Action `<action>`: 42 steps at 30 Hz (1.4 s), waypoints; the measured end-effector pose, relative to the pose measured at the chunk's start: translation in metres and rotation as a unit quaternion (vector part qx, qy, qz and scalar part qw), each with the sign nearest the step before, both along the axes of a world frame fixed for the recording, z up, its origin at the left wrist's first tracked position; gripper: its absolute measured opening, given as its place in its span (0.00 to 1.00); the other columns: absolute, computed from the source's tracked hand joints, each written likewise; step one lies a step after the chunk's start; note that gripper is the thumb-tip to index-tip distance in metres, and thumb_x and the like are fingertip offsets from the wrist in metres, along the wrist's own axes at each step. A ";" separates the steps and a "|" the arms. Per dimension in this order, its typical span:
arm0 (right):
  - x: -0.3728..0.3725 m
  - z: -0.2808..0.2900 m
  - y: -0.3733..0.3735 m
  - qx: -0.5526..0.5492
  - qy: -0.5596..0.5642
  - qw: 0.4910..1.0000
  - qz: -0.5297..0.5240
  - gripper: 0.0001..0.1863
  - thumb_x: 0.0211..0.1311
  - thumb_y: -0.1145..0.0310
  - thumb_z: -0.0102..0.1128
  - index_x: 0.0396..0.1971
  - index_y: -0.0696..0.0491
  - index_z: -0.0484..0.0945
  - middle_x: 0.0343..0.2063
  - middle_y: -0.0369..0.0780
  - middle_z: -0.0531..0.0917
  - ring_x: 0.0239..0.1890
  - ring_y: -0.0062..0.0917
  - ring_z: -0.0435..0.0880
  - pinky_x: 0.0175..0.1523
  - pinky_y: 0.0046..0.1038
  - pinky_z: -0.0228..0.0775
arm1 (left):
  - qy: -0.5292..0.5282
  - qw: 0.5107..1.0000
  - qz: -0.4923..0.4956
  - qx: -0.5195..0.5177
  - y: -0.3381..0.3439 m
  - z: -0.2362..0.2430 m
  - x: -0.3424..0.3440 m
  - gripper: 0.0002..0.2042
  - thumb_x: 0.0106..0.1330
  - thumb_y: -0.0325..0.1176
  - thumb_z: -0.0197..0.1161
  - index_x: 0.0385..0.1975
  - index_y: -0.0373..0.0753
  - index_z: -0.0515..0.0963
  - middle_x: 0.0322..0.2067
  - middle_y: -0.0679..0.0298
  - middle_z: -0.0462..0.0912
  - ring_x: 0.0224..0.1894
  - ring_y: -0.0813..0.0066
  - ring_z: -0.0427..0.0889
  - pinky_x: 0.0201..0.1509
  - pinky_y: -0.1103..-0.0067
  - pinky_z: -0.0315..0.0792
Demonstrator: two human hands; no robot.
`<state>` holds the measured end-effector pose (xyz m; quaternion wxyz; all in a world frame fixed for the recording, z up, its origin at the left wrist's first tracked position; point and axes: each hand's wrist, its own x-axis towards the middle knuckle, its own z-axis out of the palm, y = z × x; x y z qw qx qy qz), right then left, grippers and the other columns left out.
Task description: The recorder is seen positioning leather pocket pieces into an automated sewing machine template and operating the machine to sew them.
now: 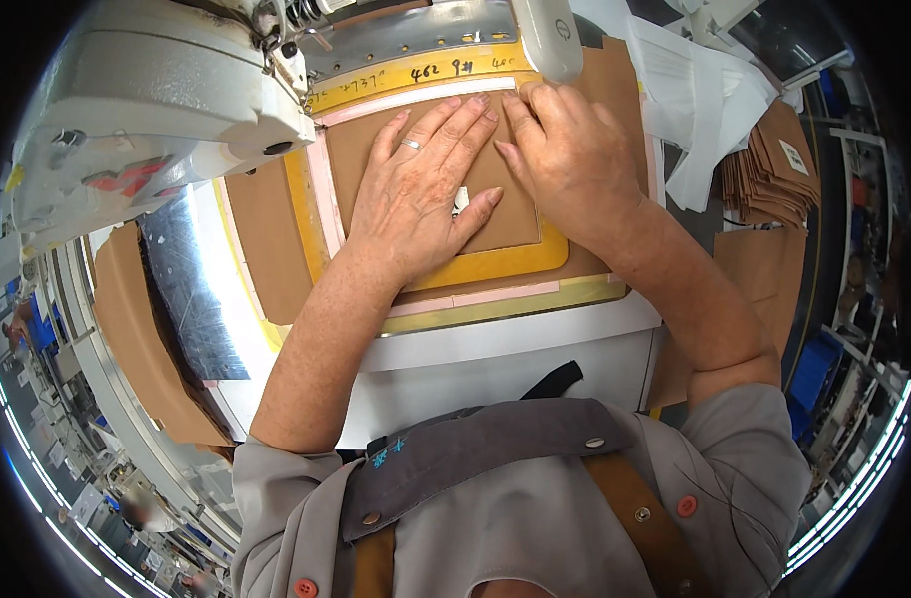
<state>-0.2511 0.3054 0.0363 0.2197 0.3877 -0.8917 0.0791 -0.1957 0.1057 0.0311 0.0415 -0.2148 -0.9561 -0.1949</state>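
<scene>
A brown panel [366, 179] lies inside a yellow template frame [505, 257], set on a larger brown piece [266, 234] with pink and pale-yellow strips. My left hand [426, 189] lies flat on the inner panel, fingers stretched toward the top, partly covering a small white label. My right hand [565, 164] is curled at the panel's top-right corner, fingertips at the end of a white strip [416, 92]; what lies under them, if held, is hidden.
A sewing machine [156, 110] stands at upper left, its white arm piece [545, 40] at top. White sheets [700, 90] and stacked brown pieces [764, 169] lie at right. More brown pieces [142, 329] lie at left, beside a metal plate [186, 289].
</scene>
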 end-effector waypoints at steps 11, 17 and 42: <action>-0.003 0.009 -0.001 0.062 -0.007 0.998 0.010 0.13 0.54 0.57 0.71 0.30 0.50 0.84 0.32 0.31 0.74 0.40 0.22 0.75 0.37 0.25 0.66 | -0.002 1.000 -0.002 -0.004 -0.004 -0.001 0.000 0.32 0.69 0.50 0.62 0.71 0.46 0.67 0.73 0.64 0.65 0.75 0.62 0.63 0.79 0.53 0.49; 0.004 0.007 -0.008 0.045 0.012 0.998 0.047 0.21 0.57 0.58 0.69 0.46 0.55 0.83 0.44 0.36 0.83 0.53 0.26 0.79 0.59 0.33 0.69 | -0.003 1.000 0.018 0.020 -0.013 0.000 0.005 0.33 0.69 0.54 0.62 0.70 0.43 0.68 0.71 0.60 0.68 0.74 0.61 0.65 0.79 0.54 0.50; 0.017 0.008 -0.019 0.050 -0.033 0.998 0.007 0.32 0.56 0.45 0.70 0.56 0.50 0.82 0.53 0.35 0.84 0.56 0.27 0.80 0.66 0.42 0.66 | 0.081 0.975 0.153 -0.141 -0.048 0.008 0.037 0.28 0.66 0.53 0.64 0.61 0.43 0.79 0.63 0.58 0.76 0.64 0.68 0.76 0.70 0.55 0.56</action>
